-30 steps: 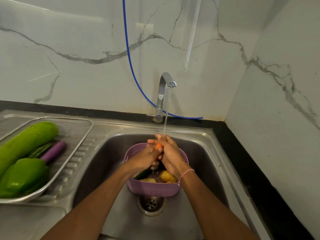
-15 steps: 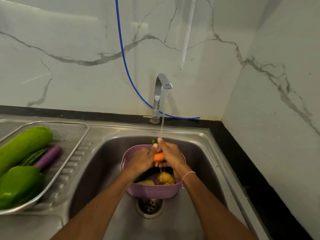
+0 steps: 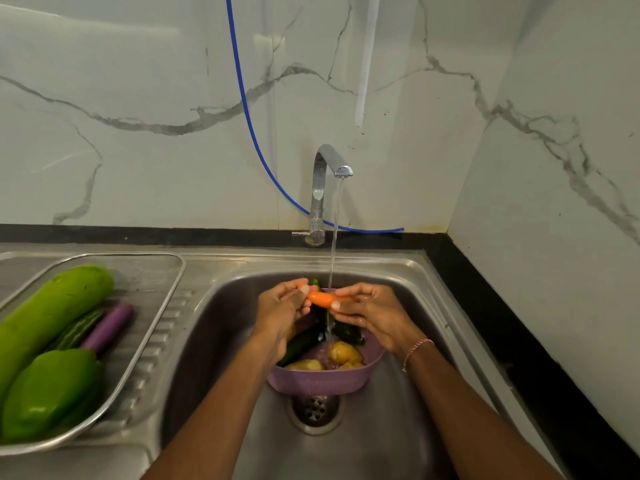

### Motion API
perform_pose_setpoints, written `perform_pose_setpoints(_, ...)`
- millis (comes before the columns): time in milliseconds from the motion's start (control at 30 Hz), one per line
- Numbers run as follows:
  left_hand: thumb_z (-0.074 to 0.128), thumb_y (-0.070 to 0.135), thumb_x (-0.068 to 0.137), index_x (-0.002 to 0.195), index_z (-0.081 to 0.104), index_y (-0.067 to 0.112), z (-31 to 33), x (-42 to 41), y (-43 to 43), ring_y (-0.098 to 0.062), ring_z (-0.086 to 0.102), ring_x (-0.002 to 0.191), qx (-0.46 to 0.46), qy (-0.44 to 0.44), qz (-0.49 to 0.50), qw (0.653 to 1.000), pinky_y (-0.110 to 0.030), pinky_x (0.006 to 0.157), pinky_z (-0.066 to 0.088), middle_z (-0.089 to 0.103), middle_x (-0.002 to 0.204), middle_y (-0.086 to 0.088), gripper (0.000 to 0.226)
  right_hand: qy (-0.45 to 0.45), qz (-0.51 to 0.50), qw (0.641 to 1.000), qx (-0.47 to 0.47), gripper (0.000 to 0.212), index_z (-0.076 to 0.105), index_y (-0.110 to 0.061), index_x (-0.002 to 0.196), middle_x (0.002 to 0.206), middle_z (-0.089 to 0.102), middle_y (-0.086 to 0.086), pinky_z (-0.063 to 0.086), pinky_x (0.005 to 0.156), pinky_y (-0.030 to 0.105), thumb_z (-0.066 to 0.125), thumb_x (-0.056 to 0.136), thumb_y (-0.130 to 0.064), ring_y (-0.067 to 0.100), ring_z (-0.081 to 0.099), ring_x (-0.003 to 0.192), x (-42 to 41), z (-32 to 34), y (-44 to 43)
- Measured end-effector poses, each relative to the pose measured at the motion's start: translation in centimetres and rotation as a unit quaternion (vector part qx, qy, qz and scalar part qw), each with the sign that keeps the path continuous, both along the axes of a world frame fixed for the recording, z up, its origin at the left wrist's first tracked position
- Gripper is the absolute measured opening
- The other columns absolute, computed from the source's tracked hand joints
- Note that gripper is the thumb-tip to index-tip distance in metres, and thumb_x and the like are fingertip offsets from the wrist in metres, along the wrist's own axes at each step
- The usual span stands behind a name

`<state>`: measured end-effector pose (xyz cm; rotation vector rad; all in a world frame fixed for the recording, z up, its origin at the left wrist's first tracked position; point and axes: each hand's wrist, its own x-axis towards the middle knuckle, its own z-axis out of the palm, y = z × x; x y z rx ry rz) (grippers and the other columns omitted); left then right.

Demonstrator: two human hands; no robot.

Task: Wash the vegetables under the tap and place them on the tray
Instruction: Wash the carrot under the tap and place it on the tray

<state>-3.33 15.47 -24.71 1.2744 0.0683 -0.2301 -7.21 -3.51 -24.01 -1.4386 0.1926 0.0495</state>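
Note:
An orange carrot point(image 3: 321, 298) lies crosswise under the water running from the steel tap point(image 3: 325, 188). My left hand point(image 3: 282, 311) pinches its left end and my right hand point(image 3: 372, 311) holds its right end. Below them a purple basket point(image 3: 318, 379) stands in the sink point(image 3: 214, 327) with potatoes point(image 3: 344, 353) and dark green cucumbers point(image 3: 301, 342) inside. At the left a mesh steel tray point(image 3: 152, 282) on the drainboard carries a large pale green gourd point(image 3: 52, 310), a green pepper point(image 3: 48, 389), a striped cucumber point(image 3: 78, 329) and a purple eggplant point(image 3: 109, 327).
The drain point(image 3: 314, 408) sits just in front of the basket. A blue hose point(image 3: 249, 126) hangs down the marble wall behind the tap. A black counter strip point(image 3: 512, 341) borders the sink on the right, next to the side wall.
My hands have spread apart along the carrot, so more of it shows under the stream. The view has shifted slightly to the left.

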Motion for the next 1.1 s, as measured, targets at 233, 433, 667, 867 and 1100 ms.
perform_pose_setpoints(233, 0.057, 0.003, 0.103, 0.115, 0.072, 0.008, 0.8, 0.1, 1.0, -0.023, 0.072, 0.113, -0.001, -0.05, 0.007, 0.999, -0.045, 0.103, 0.055, 0.079, 0.112, -0.008, 0.02, -0.044, 0.071, 0.967, -0.24, 0.036, 0.057, -0.021, 0.113, 0.093, 0.079, 0.004, 0.058, 0.073, 0.022, 0.082, 0.091, -0.036, 0.009, 0.076, 0.083, 0.4, 0.1, 2.9)
perform_pose_setpoints(433, 0.07, 0.014, 0.096, 0.112, 0.08, 0.023, 2.1, -0.7, 2.9, -0.012, 0.073, 0.103, 0.18, -0.174, 0.091, 0.964, -0.04, 0.102, 0.057, 0.08, 0.106, 0.003, 0.021, -0.075, 0.089, 0.962, -0.246, 0.031, 0.07, -0.021, 0.099, 0.075, 0.066, 0.003, 0.05, 0.056, 0.026, 0.05, 0.11, -0.042, 0.012, 0.059, 0.062, -0.3, 0.5, 6.6)
perform_pose_setpoints(667, 0.077, 0.012, 0.091, 0.11, 0.082, 0.017, 8.0, -3.7, 9.7, -0.013, 0.075, 0.095, 0.39, -0.334, 0.091, 0.853, -0.03, 0.091, 0.058, 0.081, 0.102, -0.003, 0.02, -0.184, 0.079, 0.958, -0.205, 0.024, 0.075, -0.025, 0.123, 0.115, 0.077, -0.005, 0.059, 0.084, 0.025, 0.072, 0.099, -0.023, 0.01, 0.073, 0.105, -0.7, 3.7, 10.6)
perform_pose_setpoints(867, 0.083, 0.013, 0.085, 0.102, 0.083, 0.015, 13.9, -6.7, 20.6, 0.009, 0.068, 0.083, 0.458, -0.348, 0.138, 0.806, 0.0, 0.072, 0.046, 0.081, 0.093, 0.0, 0.018, -0.2, 0.074, 0.97, -0.115, 0.024, 0.076, -0.01, 0.102, 0.087, 0.076, 0.004, 0.054, 0.06, 0.02, 0.089, 0.082, -0.012, 0.009, 0.067, 0.071, 2.2, 9.9, 18.9)
perform_pose_setpoints(1100, 0.094, 0.006, 0.067, 0.081, 0.083, 0.021, 13.4, -8.3, 29.1, -0.002, 0.069, 0.064, 0.547, -0.307, 0.167, 0.76, -0.006, 0.067, 0.051, 0.077, 0.073, 0.001, 0.023, -0.159, 0.168, 0.965, -0.124, 0.025, 0.079, -0.001, 0.111, 0.093, 0.074, 0.009, 0.066, 0.077, 0.029, 0.083, 0.086, 0.001, 0.02, 0.074, 0.09, 5.4, 10.3, 29.0)
